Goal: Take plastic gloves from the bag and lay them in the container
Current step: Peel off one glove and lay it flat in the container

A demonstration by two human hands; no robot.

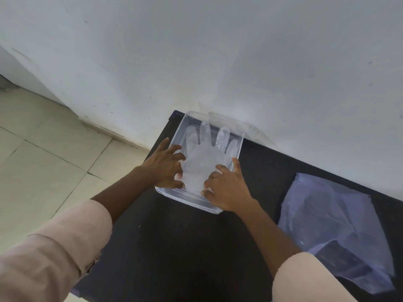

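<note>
A clear plastic container (239,147) stands on the black table near the wall. Inside it lies a see-through plastic glove (204,153), flat, with its fingers pointing toward the wall. My left hand (166,165) rests at the container's left side, fingers spread and pressing on the glove's cuff end. My right hand (226,188) presses on the glove's lower right part, thumb along the container's right rim. The plastic bag (335,227) with the other gloves lies flat on the table to the right, apart from both hands.
The black table (185,247) stands against a white wall (218,62). A clear lid (257,129) leans behind the container against the wall. Tiled floor (43,160) lies to the left, beyond the table's edge.
</note>
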